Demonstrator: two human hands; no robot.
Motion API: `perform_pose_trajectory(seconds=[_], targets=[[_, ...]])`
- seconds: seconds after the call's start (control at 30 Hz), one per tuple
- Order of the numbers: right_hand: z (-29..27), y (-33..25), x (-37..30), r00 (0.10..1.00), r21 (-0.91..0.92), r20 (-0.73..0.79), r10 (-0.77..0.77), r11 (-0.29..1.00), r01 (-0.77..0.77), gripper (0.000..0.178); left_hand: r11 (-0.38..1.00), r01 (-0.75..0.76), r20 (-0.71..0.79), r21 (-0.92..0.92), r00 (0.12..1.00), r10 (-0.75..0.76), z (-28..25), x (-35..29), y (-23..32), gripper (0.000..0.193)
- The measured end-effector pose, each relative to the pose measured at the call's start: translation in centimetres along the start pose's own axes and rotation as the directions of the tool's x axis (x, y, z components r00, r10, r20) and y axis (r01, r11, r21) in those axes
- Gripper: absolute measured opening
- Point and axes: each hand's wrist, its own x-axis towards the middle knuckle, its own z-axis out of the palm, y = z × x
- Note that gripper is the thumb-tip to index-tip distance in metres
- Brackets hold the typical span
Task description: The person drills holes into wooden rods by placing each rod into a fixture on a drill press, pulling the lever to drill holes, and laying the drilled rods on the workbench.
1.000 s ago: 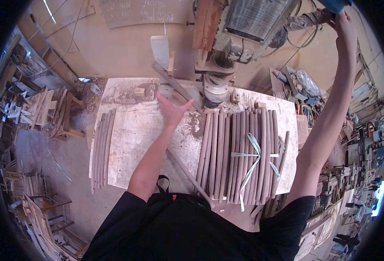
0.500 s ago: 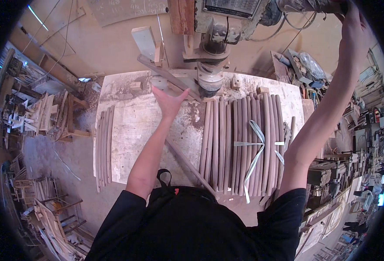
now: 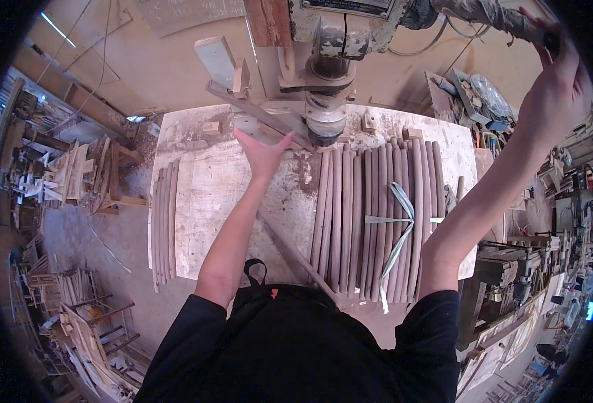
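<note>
My left hand point(image 3: 265, 153) is at a slanting wooden stick point(image 3: 259, 114) below the machine's spindle. Its thumb and fingers are spread wide along the near side and appear to grip the stick; part of the fingers is hidden. The vertical spindle point(image 3: 326, 121) comes down just right of the stick's near end. At the upper right, my right hand point(image 3: 564, 84) has its fingers around the dark, wrapped end of a lever handle point(image 3: 494, 19) that reaches out from the machine head point(image 3: 370, 33).
On the worktable point(image 3: 202, 235), rounded sticks point(image 3: 340, 221) lie side by side at right, partly tied with a pale strap point(image 3: 397, 232). Several more sticks point(image 3: 165, 225) lie at left. Another stick point(image 3: 296, 252) slants toward me. Small wooden blocks point(image 3: 370, 121) sit along the back.
My right hand has come down and nearer, and the lever handle's end has dropped with it. The left hand stays at the slanting stick. The whole view has shifted slightly.
</note>
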Motion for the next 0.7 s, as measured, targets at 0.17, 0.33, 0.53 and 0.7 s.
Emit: perform_pose_trajectory(seconds=[0.17, 0.33, 0.53, 0.7], targets=[[-0.5, -1.1, -1.6, 0.999, -0.044, -0.034, 0.011, 0.999, -0.013, 0.027, 1.0, -0.012, -0.025, 0.018, 1.0, 0.012, 0.0, -0.1, -0.5, 0.13], [-0.6, -0.9, -2.8, 0.998, 0.052, -0.056, -0.029, 0.998, 0.031, 0.026, 0.999, -0.03, -0.033, -0.015, 0.999, 0.03, 0.2, -0.2, -0.7, 0.129], [-0.5, -0.4, -4.6, 0.994, 0.112, -0.092, -0.054, 0.992, 0.064, 0.024, 1.0, -0.017, -0.014, -0.02, 1.0, 0.016, 0.8, 0.1, -1.1, 0.128], [-0.7, -0.5, -5.9, 0.989, 0.19, -0.145, -0.034, 0.98, 0.062, 0.024, 0.973, 0.053, -0.081, 0.226, 0.996, -0.036, 0.3, 0.6, -2.0, 0.14]])
